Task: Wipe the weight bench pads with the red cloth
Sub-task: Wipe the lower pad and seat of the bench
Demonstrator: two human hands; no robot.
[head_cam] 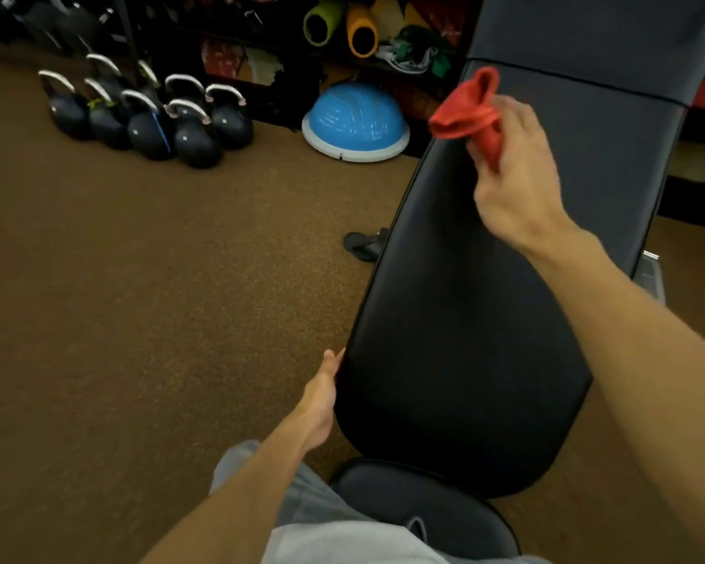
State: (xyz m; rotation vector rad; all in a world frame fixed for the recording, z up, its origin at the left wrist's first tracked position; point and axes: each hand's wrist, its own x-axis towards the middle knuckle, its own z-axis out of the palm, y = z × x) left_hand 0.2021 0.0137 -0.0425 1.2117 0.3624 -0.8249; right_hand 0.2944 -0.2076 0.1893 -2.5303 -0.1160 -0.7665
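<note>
Right hand [517, 177]: closed on bunched cloth [467, 114], held at far part of back pad [465, 299]; contact with surface not determinable. Left hand [322, 400]: fingers curled round near left pad edge; grip apparently steadying. Pad long axis: runs away from person, tilted rightward. Unwiped-looking length lies between cloth and body; stroke judged toward body. Seat pad [424, 502]: nearest body, below. Right hand nearer work.
</note>
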